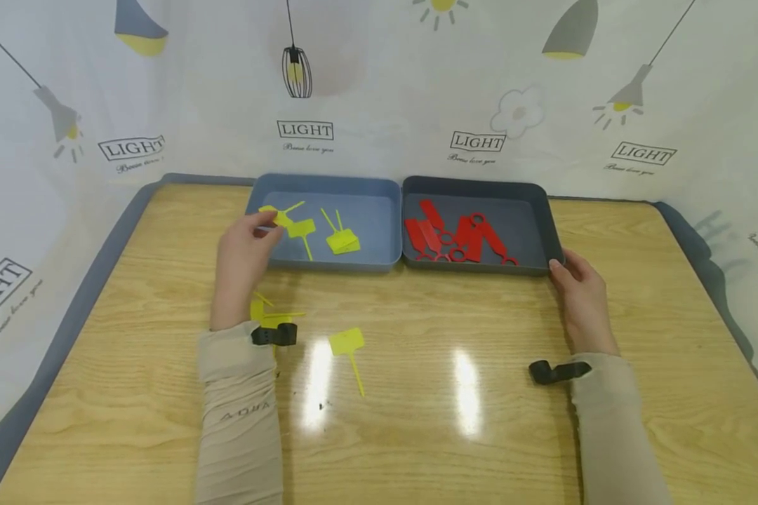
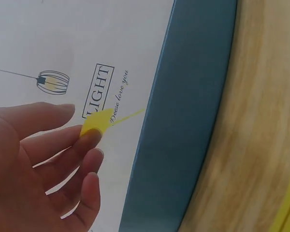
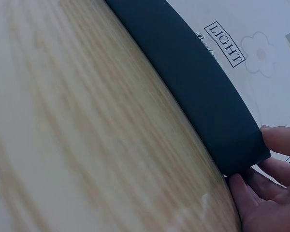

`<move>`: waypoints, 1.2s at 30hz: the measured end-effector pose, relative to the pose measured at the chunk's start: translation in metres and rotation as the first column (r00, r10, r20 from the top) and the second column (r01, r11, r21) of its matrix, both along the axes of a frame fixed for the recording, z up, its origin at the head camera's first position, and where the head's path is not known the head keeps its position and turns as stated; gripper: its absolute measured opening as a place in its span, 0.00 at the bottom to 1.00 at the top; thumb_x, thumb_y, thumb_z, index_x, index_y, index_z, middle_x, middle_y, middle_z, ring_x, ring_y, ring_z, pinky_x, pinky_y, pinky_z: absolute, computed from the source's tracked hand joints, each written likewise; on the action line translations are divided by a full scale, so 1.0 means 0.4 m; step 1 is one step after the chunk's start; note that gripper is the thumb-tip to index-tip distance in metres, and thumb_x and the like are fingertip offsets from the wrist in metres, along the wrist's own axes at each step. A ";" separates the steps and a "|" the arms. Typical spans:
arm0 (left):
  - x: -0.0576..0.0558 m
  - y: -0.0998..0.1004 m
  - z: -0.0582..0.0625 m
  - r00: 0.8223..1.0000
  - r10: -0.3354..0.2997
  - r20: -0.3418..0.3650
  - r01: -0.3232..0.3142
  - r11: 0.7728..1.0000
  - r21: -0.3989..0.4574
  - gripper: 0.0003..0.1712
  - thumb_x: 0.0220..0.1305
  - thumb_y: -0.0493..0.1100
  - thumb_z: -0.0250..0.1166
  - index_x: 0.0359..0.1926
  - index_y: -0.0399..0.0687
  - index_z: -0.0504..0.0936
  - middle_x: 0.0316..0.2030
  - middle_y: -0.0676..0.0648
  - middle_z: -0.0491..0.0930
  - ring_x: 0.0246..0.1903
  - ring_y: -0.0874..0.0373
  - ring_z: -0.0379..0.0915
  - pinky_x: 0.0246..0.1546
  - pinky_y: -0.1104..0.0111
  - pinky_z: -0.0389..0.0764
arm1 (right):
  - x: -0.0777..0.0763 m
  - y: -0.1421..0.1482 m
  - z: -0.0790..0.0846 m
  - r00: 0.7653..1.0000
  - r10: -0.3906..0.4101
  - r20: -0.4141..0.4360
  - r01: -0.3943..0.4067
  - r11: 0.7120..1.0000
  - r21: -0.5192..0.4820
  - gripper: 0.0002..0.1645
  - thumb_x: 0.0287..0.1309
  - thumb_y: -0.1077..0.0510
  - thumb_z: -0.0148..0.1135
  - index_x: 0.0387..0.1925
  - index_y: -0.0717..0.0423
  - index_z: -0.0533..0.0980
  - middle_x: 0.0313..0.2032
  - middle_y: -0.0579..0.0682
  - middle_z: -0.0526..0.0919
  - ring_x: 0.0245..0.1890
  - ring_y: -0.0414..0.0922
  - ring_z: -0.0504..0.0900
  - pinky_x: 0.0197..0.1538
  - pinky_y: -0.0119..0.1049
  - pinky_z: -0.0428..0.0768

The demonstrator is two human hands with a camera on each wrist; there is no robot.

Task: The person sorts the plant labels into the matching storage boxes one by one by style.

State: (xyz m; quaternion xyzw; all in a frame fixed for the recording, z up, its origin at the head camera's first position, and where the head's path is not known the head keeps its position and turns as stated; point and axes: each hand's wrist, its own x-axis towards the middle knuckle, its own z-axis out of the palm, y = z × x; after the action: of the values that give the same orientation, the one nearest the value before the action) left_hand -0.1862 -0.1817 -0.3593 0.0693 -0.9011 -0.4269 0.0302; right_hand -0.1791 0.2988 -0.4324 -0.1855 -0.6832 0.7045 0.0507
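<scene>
My left hand (image 1: pixel 243 245) is over the left end of the blue tray (image 1: pixel 360 265). Its index and middle fingertips hold a yellow T-shaped plant label (image 2: pixel 97 122), with the thumb apart from it. More yellow plant labels (image 1: pixel 343 242) lie in that tray. On the right, my right hand (image 1: pixel 584 301) grips the near right corner of the dark grey tray (image 1: pixel 512 203), fingertips against its wall. Several flat red pieces with ring or hooked ends (image 1: pixel 470 238) lie in the dark tray, mostly toward its left side.
One yellow label (image 1: pixel 347 342) lies on the wooden table (image 1: pixel 429 421) in front of the blue tray. Other yellow labels (image 1: pixel 271 317) lie partly hidden by my left wrist. Behind the trays hangs a white printed cloth (image 1: pixel 391 91).
</scene>
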 end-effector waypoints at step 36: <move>-0.004 -0.016 -0.047 0.977 -0.005 0.214 -0.035 0.983 0.181 0.33 0.61 0.63 0.49 0.60 0.49 0.68 0.59 0.45 0.66 0.28 0.47 0.77 0.47 0.58 0.67 | -0.003 -0.002 -0.003 1.000 -0.009 0.008 0.009 1.000 0.017 0.34 0.54 0.55 0.59 0.62 0.56 0.61 0.61 0.57 0.62 0.56 0.41 0.65 0.53 0.24 0.68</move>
State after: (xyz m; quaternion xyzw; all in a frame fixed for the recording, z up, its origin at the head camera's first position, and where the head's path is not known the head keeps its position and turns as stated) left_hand -0.1880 -0.1879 -0.3780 0.1241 -0.8554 -0.4980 -0.0701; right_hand -0.1804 0.2981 -0.4338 -0.1907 -0.6885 0.6978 0.0528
